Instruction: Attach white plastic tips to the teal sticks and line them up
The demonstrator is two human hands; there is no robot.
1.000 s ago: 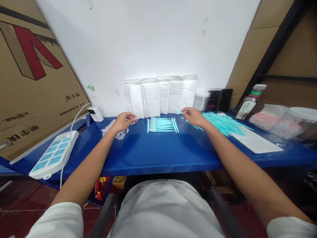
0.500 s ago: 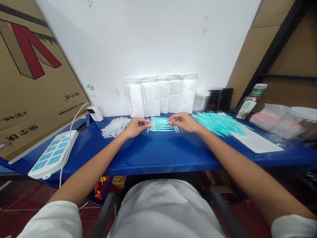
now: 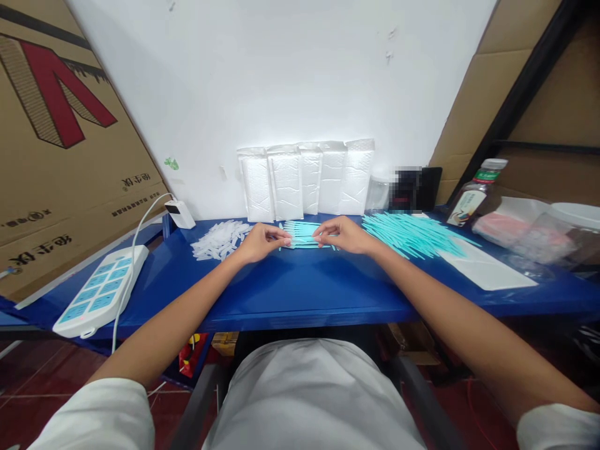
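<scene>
On the blue table lies a small row of slim teal sticks (image 3: pixel 304 229), side by side, with a few set crosswise at its ends. At the row's left end, my left hand (image 3: pixel 265 242) is closed in a pinch on the end of a teal stick. Opposite it, my right hand (image 3: pixel 344 236) pinches at the right side of the same row, thumb and forefinger together on a teal stick. The fingers cover the gripped ends. Left of my left hand is a heap of small whitish translucent pieces (image 3: pixel 218 240). A large pile of loose teal sticks (image 3: pixel 412 232) spreads beyond my right hand.
Padded white envelopes (image 3: pixel 287 184) lean on the wall behind the row. A power strip (image 3: pixel 103 290) with a white cable lies at left. To the right are a white sheet (image 3: pixel 490 265), a bottle (image 3: pixel 475 194) and clear containers (image 3: pixel 572 234). A cardboard box (image 3: pixel 60 162) stands at left.
Both hands have come closer together over the row, the left moving right and the right moving left and slightly down. The piles and envelopes look unchanged.
</scene>
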